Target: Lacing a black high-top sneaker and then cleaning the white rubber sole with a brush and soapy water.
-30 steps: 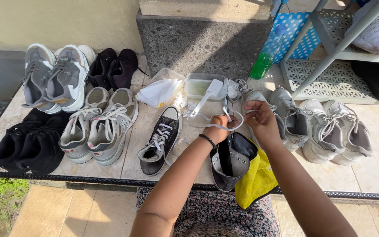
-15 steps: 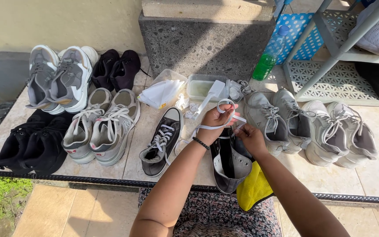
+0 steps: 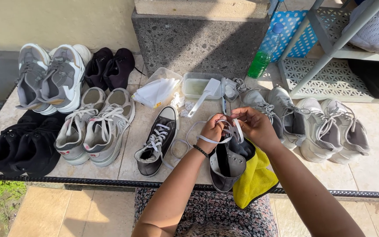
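Taking the black sneaker [image 3: 229,160] on the tiled ledge [image 3: 373,171] as landmark: above it the left hand [image 3: 212,130] and right hand [image 3: 254,126] both pinch the white lace [image 3: 218,139], which could slip from an eyelet if tugged unevenly. Beyond it, a clear tub [image 3: 198,85] holds pale liquid; a green bottle [image 3: 262,59] stands further right
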